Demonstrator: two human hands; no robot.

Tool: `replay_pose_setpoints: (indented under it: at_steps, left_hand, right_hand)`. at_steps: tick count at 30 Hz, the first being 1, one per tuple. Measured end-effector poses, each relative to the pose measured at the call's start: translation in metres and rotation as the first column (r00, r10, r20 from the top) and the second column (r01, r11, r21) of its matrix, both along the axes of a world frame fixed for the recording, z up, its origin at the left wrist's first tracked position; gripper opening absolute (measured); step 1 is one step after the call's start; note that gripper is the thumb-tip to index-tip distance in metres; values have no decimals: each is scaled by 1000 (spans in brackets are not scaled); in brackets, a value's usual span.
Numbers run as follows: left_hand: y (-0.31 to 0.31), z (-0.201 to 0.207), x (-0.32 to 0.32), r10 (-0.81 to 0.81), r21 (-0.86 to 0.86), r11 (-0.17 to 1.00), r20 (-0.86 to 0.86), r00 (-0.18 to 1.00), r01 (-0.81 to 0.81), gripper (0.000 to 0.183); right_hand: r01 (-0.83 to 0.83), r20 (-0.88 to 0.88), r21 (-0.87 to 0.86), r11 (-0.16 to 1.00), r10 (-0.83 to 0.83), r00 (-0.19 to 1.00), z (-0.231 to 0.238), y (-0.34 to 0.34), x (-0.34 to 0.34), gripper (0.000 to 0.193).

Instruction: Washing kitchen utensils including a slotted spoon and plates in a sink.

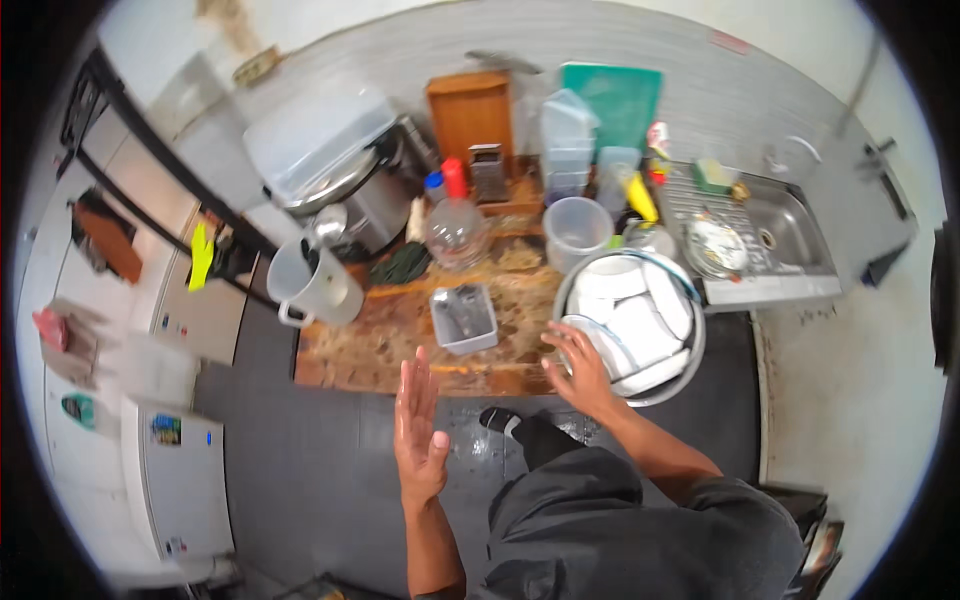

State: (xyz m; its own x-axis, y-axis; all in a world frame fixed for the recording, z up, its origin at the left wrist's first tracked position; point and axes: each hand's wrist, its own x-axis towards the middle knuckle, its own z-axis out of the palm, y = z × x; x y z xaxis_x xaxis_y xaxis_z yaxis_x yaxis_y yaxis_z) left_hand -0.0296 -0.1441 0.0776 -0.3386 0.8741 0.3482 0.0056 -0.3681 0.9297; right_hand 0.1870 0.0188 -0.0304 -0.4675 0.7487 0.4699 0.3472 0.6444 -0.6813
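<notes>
My left hand is raised in front of the table's near edge, fingers straight and thumb out, with nothing in it. Spread fingers show on my right hand, which hovers at the left rim of a large round basin; whether it touches the rim I cannot tell. White dishes fill this basin, some of them plates with a dark rim line. Between and beyond my hands, a small square white container stands on the wooden table with shiny metal pieces inside, too blurred to name.
A white jug stands at the table's left end. Behind are a big steel pot, a clear round bottle, a grater and a clear bucket. A steel sink adjoins on the right. The dark floor looks wet.
</notes>
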Motion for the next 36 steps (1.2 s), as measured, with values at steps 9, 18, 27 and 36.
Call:
replay_pose_setpoints:
  at_steps: [9, 18, 27, 36]
  left_hand:
    - [-2, -78, 121, -61, -177, 984, -434, 899, -19, 74]
    - [35, -38, 248, -632, -295, 774, -292, 718, 561, 61]
    - [76, -33, 408, -749, -175, 652, -304, 589, 738, 70]
    - [117, -43, 558, -723, -153, 638, -457, 518, 755, 60]
  right_hand:
    - [175, 35, -283, 943, -172, 984, 4, -127, 177, 32]
    - [602, 48, -203, 772, -607, 794, 74, -181, 289, 32]
    - [453, -226, -404, 794, -567, 792, 72, -185, 416, 64]
    - [428, -270, -362, 828, -533, 802, 77, -193, 545, 73]
